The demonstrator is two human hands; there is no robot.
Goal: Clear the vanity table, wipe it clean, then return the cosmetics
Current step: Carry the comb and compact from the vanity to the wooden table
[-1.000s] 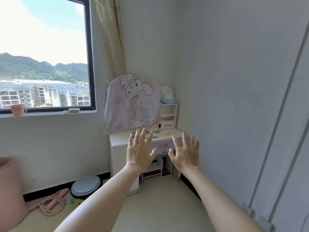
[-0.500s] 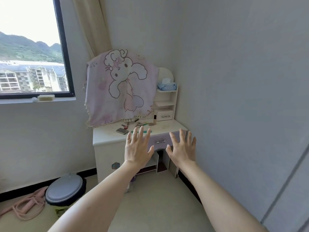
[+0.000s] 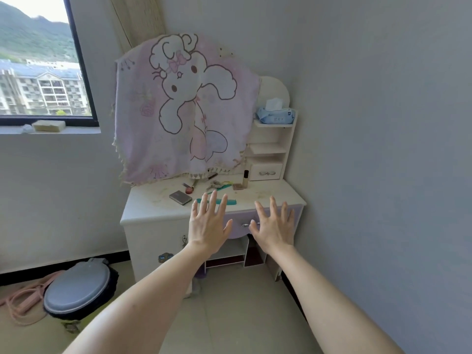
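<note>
A white vanity table (image 3: 150, 208) stands in the room corner, its top smudged. On it lie a dark compact (image 3: 180, 197), a teal comb (image 3: 227, 201), a small pink pot (image 3: 189, 190), a tall foundation bottle (image 3: 245, 178) and several small cosmetics near the back. A pink cartoon towel (image 3: 184, 111) hangs over the mirror. My left hand (image 3: 208, 223) and my right hand (image 3: 274, 224) are raised in front of the table's edge, fingers spread, holding nothing.
A side shelf unit (image 3: 270, 149) carries a blue tissue pack (image 3: 275, 116) on top and a small drawer. A lidded bin (image 3: 76, 290) and a pink cord (image 3: 23, 300) lie on the floor at left. A window sill (image 3: 51, 129) holds a sponge. A wall runs along the right.
The view has come closer to the vanity table and tilted down. Both hands stay raised and spread in front of me.
</note>
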